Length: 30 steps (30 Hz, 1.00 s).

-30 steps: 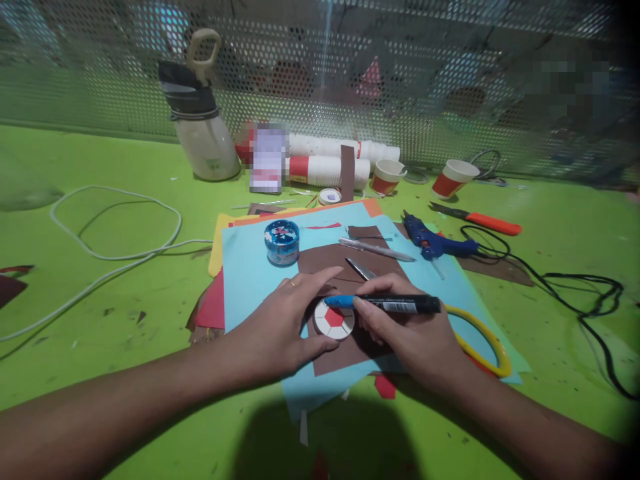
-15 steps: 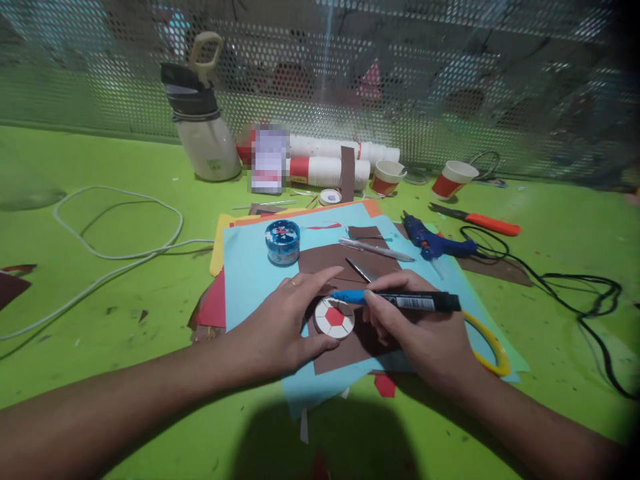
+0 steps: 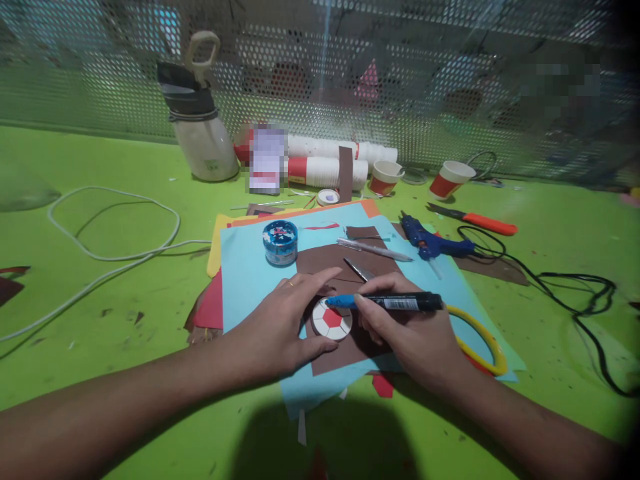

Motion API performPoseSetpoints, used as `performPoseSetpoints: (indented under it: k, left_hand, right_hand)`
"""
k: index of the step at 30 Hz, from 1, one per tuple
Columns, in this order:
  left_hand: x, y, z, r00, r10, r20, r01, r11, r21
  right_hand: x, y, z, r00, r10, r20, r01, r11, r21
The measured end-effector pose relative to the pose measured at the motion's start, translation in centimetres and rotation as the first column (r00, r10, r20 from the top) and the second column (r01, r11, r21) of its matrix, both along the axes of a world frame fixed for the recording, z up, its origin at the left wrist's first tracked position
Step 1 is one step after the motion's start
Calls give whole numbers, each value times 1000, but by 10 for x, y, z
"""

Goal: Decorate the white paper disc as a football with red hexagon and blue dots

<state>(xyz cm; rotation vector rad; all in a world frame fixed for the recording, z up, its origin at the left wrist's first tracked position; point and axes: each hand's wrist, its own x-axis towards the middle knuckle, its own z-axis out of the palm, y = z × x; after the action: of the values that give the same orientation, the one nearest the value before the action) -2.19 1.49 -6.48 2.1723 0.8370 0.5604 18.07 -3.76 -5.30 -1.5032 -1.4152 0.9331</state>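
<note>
My left hand [image 3: 285, 327] reaches around the left side of a small round white disc [image 3: 321, 327], thumb at its lower edge and forefinger beyond its top. The disc carries a red pentagon and dark lines, like a football. It rests on brown paper [image 3: 330, 360]. In my right hand [image 3: 400, 320] is a marker [image 3: 400, 302] with a black barrel and blue front, pinched between thumb and forefinger. Its tip is at the disc's upper edge. Scissors [image 3: 480, 331] with yellow handles lie under my right hand, their blades showing past the fingers.
Light blue paper [image 3: 245, 267] bears a blue-stained jar [image 3: 281, 243] and a clear pen [image 3: 375, 249]. To the right are a glue gun [image 3: 435, 241] with black cord and an orange-handled cutter [image 3: 487, 222]. Paper cups [image 3: 385, 179], a phone [image 3: 268, 160] and a jug [image 3: 207, 147] stand behind.
The marker's tip has moved left along the upper part of the disc, with my right hand shifting slightly left. My left hand keeps its place around the disc.
</note>
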Motion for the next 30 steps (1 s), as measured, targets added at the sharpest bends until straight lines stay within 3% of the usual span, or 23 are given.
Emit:
performPoseSetpoints:
  k: [15, 22, 30]
  left_hand:
    - [0, 0, 2, 1000, 8, -17, -8, 1000, 4]
    - [1, 0, 1, 1000, 8, -12, -8, 1000, -2]
    - [0, 0, -4, 1000, 13, -3, -13, 1000, 11]
  right_hand:
    - [1, 1, -2, 999, 1, 49, -1, 1000, 3]
    - [-5, 1, 9, 990, -22, 137, 22, 1000, 0]
    - [-12, 2, 17, 971, -55, 233, 26, 992, 126]
